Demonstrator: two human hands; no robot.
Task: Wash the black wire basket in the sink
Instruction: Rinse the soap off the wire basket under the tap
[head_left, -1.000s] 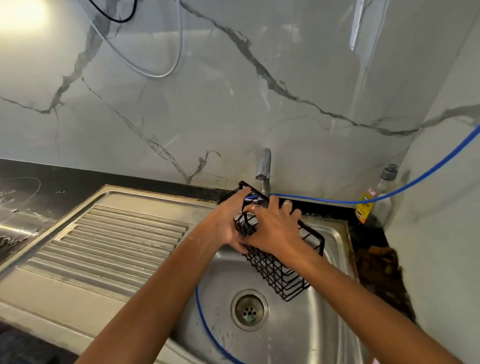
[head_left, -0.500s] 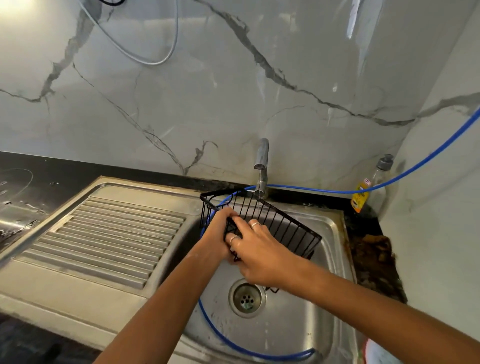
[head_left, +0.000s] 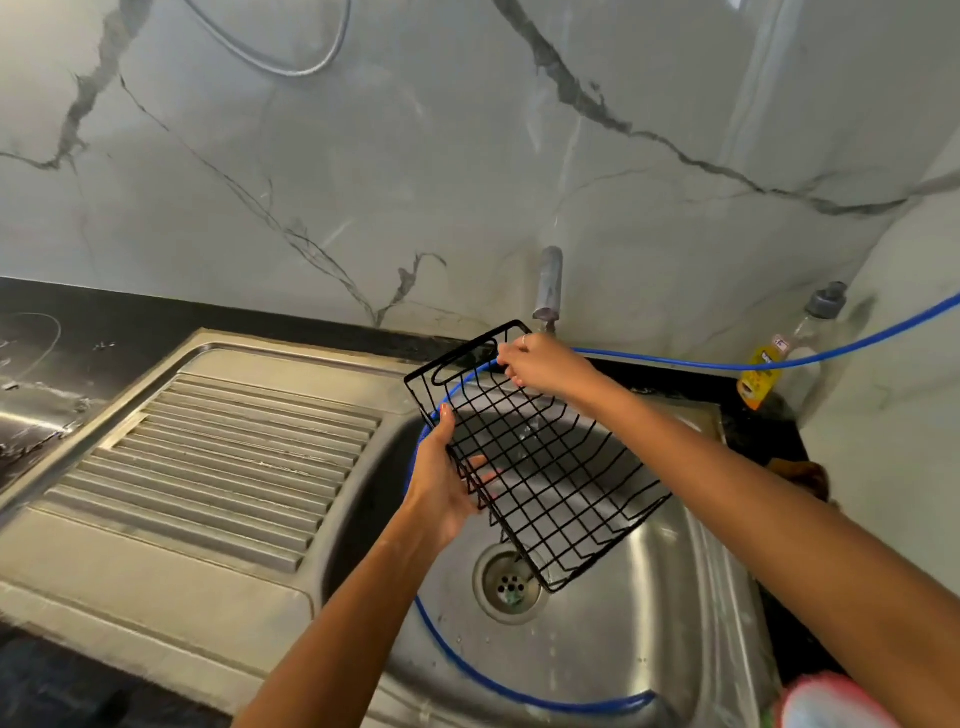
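Note:
The black wire basket (head_left: 550, 467) hangs tilted over the steel sink (head_left: 649, 597), its open side toward me and its lower corner above the drain (head_left: 509, 584). My left hand (head_left: 441, 483) grips its left side, fingers through the mesh. My right hand (head_left: 545, 361) pinches the far top rim just below the tap (head_left: 549, 283). No water stream is visible from the tap.
A blue hose (head_left: 519, 691) runs from the right wall behind the basket and loops inside the basin. A ribbed drainboard (head_left: 218, 467) lies to the left. A soap bottle (head_left: 779, 358) stands in the back right corner. A pink-and-white object (head_left: 836, 704) sits at the lower right.
The basket has been turned and lifted so its open side faces me. My right hand moved from the basket's front up to the far rim; my left hand shifted to the left side.

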